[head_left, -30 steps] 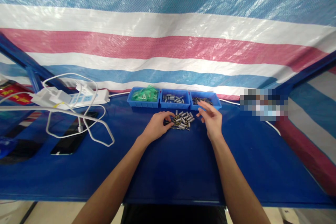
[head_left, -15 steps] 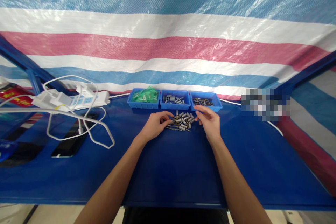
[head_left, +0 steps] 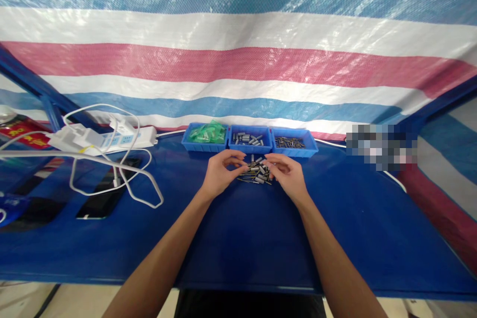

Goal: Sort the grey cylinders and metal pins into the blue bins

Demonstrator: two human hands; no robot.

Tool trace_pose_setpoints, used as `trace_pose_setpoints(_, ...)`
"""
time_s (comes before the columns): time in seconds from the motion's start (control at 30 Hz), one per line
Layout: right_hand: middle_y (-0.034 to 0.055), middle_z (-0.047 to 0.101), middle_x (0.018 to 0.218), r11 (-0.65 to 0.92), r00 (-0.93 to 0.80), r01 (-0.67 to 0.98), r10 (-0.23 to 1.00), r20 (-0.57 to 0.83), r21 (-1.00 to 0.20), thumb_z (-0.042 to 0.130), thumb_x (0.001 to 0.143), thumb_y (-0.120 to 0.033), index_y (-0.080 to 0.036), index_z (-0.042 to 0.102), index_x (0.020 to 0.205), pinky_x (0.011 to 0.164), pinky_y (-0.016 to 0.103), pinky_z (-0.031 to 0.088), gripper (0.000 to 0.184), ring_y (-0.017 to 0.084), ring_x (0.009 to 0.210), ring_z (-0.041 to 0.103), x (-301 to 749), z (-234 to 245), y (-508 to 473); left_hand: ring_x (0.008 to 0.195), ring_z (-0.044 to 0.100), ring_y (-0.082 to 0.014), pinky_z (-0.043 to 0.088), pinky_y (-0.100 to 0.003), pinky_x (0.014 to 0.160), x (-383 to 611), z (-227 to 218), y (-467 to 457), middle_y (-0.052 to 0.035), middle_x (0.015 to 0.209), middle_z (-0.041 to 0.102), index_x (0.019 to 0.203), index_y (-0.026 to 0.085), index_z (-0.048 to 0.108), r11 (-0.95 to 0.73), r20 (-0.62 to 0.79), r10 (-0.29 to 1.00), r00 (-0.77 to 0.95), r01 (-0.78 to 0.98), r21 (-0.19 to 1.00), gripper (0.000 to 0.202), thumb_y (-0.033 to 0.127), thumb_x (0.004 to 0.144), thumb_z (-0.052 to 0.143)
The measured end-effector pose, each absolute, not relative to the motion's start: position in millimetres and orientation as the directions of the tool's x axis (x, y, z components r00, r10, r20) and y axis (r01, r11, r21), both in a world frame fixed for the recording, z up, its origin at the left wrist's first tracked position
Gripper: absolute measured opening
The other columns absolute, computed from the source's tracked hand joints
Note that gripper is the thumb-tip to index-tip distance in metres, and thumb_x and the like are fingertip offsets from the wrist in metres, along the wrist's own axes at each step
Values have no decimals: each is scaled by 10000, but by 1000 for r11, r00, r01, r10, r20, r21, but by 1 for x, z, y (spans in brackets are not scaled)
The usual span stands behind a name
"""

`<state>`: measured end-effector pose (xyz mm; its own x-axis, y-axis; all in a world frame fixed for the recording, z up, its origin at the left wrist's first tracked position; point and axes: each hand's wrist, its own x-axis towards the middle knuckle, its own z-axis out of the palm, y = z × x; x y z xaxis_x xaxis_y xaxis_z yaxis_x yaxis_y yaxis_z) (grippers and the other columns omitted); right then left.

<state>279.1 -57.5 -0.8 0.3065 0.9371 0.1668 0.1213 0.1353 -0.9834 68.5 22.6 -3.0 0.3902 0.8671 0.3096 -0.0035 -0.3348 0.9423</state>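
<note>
A pile of small grey metal cylinders (head_left: 260,179) mixed with thin, brassy-dark screw-like pins (head_left: 246,179) lies on the blue table, between my two hands. My left hand (head_left: 222,171) is at the pile's left edge, thumb and forefinger closed in a pinch; whatever sits at the fingertips is too small to make out. Over the right side of the pile, my right hand (head_left: 287,175) also pinches, its fingertips among the grey pieces, and what it grips is unclear. Just behind stand a blue bin of grey cylinders (head_left: 250,148) and a blue bin of dark pins (head_left: 296,152).
A third blue bin (head_left: 204,146) holds green plastic packets (head_left: 209,132). On the left are a white power strip (head_left: 145,138), looping white cables (head_left: 149,203) and a dark phone (head_left: 97,206). A striped tarp (head_left: 238,64) hangs behind the table (head_left: 246,243). A blurred patch covers something at right.
My right hand has moved left and down onto the pile, its fingers closing together. My left hand stays near the left edge, slightly raised. The view has shifted a little.
</note>
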Motion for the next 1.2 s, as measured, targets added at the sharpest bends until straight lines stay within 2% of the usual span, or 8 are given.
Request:
trace_pose_setpoints(0.13, 88, 793, 955, 133, 178, 182, 970, 166, -974, 771, 852, -412, -196, 781, 1124, 543, 288, 545, 348, 167, 621, 670, 273, 0, -61, 793, 773, -188, 638, -279, 778, 69, 1, 18, -88, 1002, 773, 1068, 150, 751, -425, 363, 841, 402, 75, 902, 357, 268, 760, 888)
trace_pose_setpoints(0.27, 80, 794, 915, 109, 139, 158, 981, 131, -981, 794, 834, -414, -196, 794, 1081, 488, 280, 526, 329, 145, 536, 636, 272, 0, -62, 813, 790, -207, 666, -291, 778, 70, 4, 14, -78, 989, 768, 1063, 154, 749, -406, 342, 842, 417, 73, 911, 328, 333, 809, 855)
trace_pose_setpoints(0.43, 89, 801, 945, 118, 141, 80, 982, 129, -990, 833, 806, -394, -189, 810, 1007, 485, 269, 527, 289, 139, 543, 645, 272, 3, -61, 828, 795, -200, 677, -287, 805, 72, 5, 11, -45, 949, 746, 1110, 171, 751, -380, 313, 842, 440, 71, 922, 334, 348, 839, 829)
trace_pose_setpoints(0.77, 28, 743, 692, 96, 110, -15, 989, 94, -995, 849, 791, -416, -190, 818, 935, 451, 260, 458, 270, 121, 462, 584, 269, 9, -62, 836, 799, -213, 678, -301, 801, 75, 6, 6, -56, 973, 744, 1092, 149, 736, -349, 298, 829, 473, 23, 937, 351, 322, 810, 854)
trace_pose_setpoints(0.97, 53, 774, 769, 110, 204, 5, 973, 109, -994, 814, 814, -465, -188, 809, 932, 442, 271, 454, 301, 125, 469, 572, 270, 8, -61, 897, 769, -196, 649, -311, 830, 71, 12, 8, -83, 1075, 758, 1131, 169, 730, -519, 393, 762, 515, 120, 847, 303, 327, 881, 792)
trace_pose_setpoints(1.03, 75, 805, 896, 167, 304, 20, 938, 165, -986, 774, 855, -456, -199, 807, 997, 475, 282, 489, 295, 130, 505, 594, 275, 8, -61, 928, 745, -200, 628, -329, 857, 65, 18, 11, -80, 1098, 755, 1174, 194, 729, -607, 400, 702, 589, 203, 768, 325, 337, 887, 787)
trace_pose_setpoints(1.13, 98, 791, 1162, 255, 441, 86, 857, 266, -963, 740, 882, -424, -236, 762, 1223, 570, 314, 558, 390, 158, 626, 669, 288, 8, -62, 1021, 715, -240, 590, -374, 938, 53, 25, 17, -81, 1123, 748, 1162, 217, 749, -681, 323, 627, 709, 298, 669, 381, 381, 831, 842)
trace_pose_setpoints(1.2, 100, 800, 1126, 218, 467, 161, 842, 269, -963, 749, 865, -418, -238, 692, 1369, 631, 340, 591, 538, 208, 732, 719, 297, 7, -62, 1076, 698, -257, 565, -387, 981, 47, 26, 21, -82, 1156, 740, 1154, 224, 758, -697, 264, 597, 758, 326, 639, 415, 390, 791, 874)
